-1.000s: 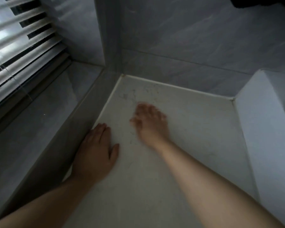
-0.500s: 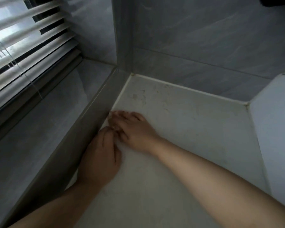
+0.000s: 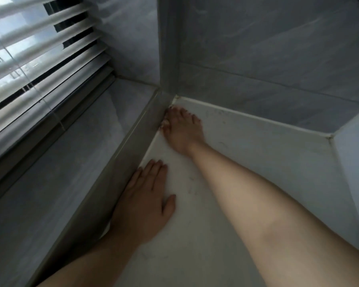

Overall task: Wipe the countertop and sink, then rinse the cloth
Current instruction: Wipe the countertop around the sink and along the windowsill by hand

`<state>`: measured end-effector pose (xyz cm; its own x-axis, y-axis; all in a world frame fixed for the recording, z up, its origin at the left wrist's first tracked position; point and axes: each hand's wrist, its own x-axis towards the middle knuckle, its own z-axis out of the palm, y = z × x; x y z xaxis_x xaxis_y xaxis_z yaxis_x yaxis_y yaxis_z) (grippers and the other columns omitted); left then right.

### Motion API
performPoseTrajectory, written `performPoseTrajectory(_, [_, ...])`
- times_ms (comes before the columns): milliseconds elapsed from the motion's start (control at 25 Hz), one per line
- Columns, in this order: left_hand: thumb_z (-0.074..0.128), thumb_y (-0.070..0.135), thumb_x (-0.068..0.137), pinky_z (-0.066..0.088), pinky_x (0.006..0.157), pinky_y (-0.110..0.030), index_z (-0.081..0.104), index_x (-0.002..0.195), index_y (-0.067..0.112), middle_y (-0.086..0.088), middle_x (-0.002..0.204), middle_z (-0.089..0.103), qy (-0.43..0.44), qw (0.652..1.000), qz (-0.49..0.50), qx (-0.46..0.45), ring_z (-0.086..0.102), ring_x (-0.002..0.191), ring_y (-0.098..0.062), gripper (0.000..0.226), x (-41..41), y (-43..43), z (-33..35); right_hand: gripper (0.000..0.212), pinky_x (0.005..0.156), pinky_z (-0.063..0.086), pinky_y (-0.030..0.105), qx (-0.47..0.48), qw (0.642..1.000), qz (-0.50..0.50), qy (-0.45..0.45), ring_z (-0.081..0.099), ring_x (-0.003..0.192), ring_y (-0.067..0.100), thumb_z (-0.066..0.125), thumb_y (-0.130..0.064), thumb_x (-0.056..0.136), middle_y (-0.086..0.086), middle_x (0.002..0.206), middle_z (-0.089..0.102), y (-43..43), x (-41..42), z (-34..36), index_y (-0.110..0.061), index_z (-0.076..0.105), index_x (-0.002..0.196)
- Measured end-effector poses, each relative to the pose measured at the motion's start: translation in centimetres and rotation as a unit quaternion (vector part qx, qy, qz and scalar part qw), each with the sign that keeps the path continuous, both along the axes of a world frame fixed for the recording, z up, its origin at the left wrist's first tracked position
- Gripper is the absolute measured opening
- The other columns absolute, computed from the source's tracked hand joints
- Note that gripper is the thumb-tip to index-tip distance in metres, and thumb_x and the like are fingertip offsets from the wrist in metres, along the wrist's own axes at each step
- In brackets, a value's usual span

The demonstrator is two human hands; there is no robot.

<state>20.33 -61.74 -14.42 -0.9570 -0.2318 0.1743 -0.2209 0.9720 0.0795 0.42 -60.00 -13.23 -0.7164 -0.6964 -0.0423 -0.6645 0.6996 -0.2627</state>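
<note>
The white countertop [image 3: 257,162] runs into a corner between grey tiled walls and shows faint dark specks and smudges near its back edge. My left hand [image 3: 145,206] lies flat on it, palm down, fingers straight, alongside the raised grey ledge. My right hand [image 3: 182,129] reaches into the far left corner, with its fingers spread on the surface and the fingertips against the ledge. No cloth shows in or under either hand, and no sink is in view.
A raised grey ledge [image 3: 133,154] borders the counter on the left, with a grey window sill [image 3: 71,162] and slatted blinds [image 3: 39,48] beyond. Grey tiled wall [image 3: 257,59] closes the back. A white upright panel [image 3: 352,162] bounds the right side.
My right hand swept left across the counter from its middle, then slid forward into the far corner along the ledge. My left hand stayed flat by the ledge. The camera came closer.
</note>
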Motion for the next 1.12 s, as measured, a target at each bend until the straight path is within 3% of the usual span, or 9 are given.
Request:
performPoseTrajectory(120, [0.037,0.040,0.080,0.026,0.103,-0.037,0.055,0.127,0.000,-0.016,0.131,0.055,-0.002,1.000,0.002,0.001,0.052,0.122,-0.028,0.064,0.1,-0.1,0.0,0.060,0.116,0.007,0.041,0.014,0.998,-0.054,0.018,0.008,0.147,0.020,0.021,-0.044,0.098,0.000,0.160,0.010,-0.2,-3.7,0.0,-0.018,0.012,0.151])
performPoseTrajectory(240, [0.038,0.041,0.080,0.026,0.103,-0.037,0.055,0.126,0.000,-0.016,0.131,0.055,-0.002,1.000,-0.003,-0.002,0.052,0.122,-0.028,0.064,0.1,-0.3,0.0,0.058,0.116,0.010,0.042,0.013,0.999,-0.041,0.018,0.012,0.146,0.019,0.023,-0.041,0.098,-0.005,0.160,0.012,0.5,-5.2,0.0,-0.022,0.012,0.151])
performPoseTrajectory(360, [0.037,0.042,0.080,0.025,0.103,-0.036,0.052,0.128,-0.001,-0.017,0.131,0.055,-0.003,1.000,-0.004,-0.001,0.052,0.122,-0.029,0.066,0.1,-0.3,-0.1,0.057,0.115,0.014,0.042,-0.003,0.996,-0.083,0.021,0.016,0.145,0.020,0.026,-0.042,0.098,-0.004,0.158,0.017,5.0,-5.4,-0.2,-0.021,0.018,0.150])
performPoseTrajectory(560, [0.035,0.043,0.081,0.023,0.103,-0.034,0.053,0.128,0.000,-0.018,0.130,0.055,-0.019,1.000,0.004,-0.004,0.053,0.121,-0.031,0.066,0.1,-0.2,-0.1,0.056,0.113,0.017,0.047,0.019,0.955,-0.293,0.044,0.019,0.143,0.022,0.027,-0.042,0.096,0.000,0.157,0.022,19.5,-6.5,-0.3,-0.020,0.026,0.147])
performPoseTrajectory(680, [0.035,0.043,0.081,0.022,0.102,-0.033,0.055,0.126,0.001,-0.017,0.129,0.056,-0.019,1.000,0.009,-0.007,0.054,0.120,-0.031,0.065,0.0,-0.1,-0.1,0.061,0.113,0.016,0.051,0.053,0.907,-0.417,0.008,0.018,0.143,0.028,0.026,-0.043,0.095,0.008,0.157,0.019,20.9,-5.6,-0.1,-0.013,0.021,0.148])
performPoseTrajectory(760, [0.035,0.043,0.081,0.022,0.102,-0.033,0.055,0.127,0.001,-0.018,0.129,0.056,-0.018,1.000,0.010,-0.008,0.054,0.120,-0.031,0.065,0.0,-0.1,0.0,0.063,0.111,0.022,0.050,0.044,0.923,-0.382,0.019,0.026,0.138,0.034,0.030,-0.045,0.094,0.014,0.152,0.027,17.0,-3.8,0.1,-0.010,0.024,0.146])
performPoseTrajectory(840, [0.035,0.043,0.081,0.023,0.102,-0.034,0.054,0.127,0.000,-0.018,0.130,0.056,-0.015,1.000,0.009,-0.009,0.053,0.120,-0.032,0.065,0.0,-0.2,0.0,0.063,0.109,0.026,0.048,0.003,0.970,-0.238,0.045,0.032,0.136,0.033,0.035,-0.050,0.092,0.013,0.149,0.034,11.1,-1.2,-0.1,-0.014,0.030,0.144])
performPoseTrajectory(960, [0.035,0.042,0.081,0.024,0.102,-0.035,0.054,0.127,0.000,-0.020,0.130,0.055,-0.011,1.000,0.003,-0.008,0.053,0.121,-0.033,0.065,0.0,-0.1,-0.1,0.060,0.115,0.009,0.044,-0.010,0.999,-0.031,0.001,0.012,0.146,0.024,0.027,-0.046,0.097,0.001,0.159,0.015,3.1,2.7,0.1,-0.020,0.017,0.150])
performPoseTrajectory(1120, [0.036,0.042,0.081,0.023,0.101,-0.035,0.055,0.125,-0.001,-0.021,0.129,0.056,-0.003,1.000,-0.001,-0.010,0.053,0.120,-0.033,0.064,-0.1,-0.3,-0.2,0.060,0.116,0.007,0.041,0.005,1.000,-0.001,-0.002,0.008,0.146,0.020,0.025,-0.046,0.098,-0.002,0.160,0.011,1.8,1.8,0.0,-0.020,0.012,0.151])
